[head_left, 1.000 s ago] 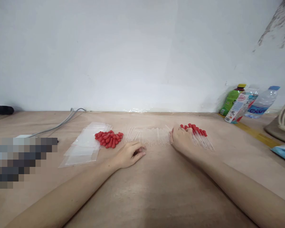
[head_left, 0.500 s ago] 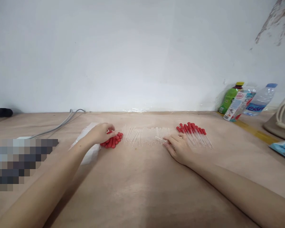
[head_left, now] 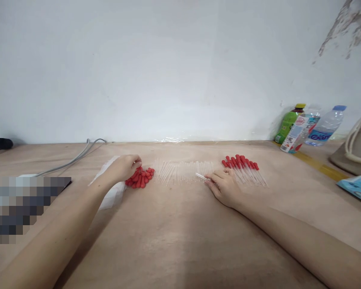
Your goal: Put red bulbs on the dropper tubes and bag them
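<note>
My left hand [head_left: 128,165] is over the left edge of a pile of red rubber dropper bulbs [head_left: 142,179], thumb and fingers pinched on one bulb that they partly hide. In my right hand [head_left: 224,185], a clear dropper tube [head_left: 201,176] is gripped between thumb and fingers, its free end pointing left. Many clear tubes [head_left: 180,171] lie in a loose row between the hands. Just beyond my right hand rests a group of droppers [head_left: 242,166], clear tubes with red bulbs on their far ends.
A white plastic sheet [head_left: 110,196] lies beneath my left forearm. Grey cables [head_left: 78,156] run along the back left. At the right stand a green bottle [head_left: 289,124], a carton [head_left: 299,134] and a water bottle [head_left: 323,130], near a blue packet [head_left: 356,188].
My left fingers have closed together at the bulb pile, lifting slightly. My right hand keeps its hold on the tube, nearly still. The view has shifted a little.
</note>
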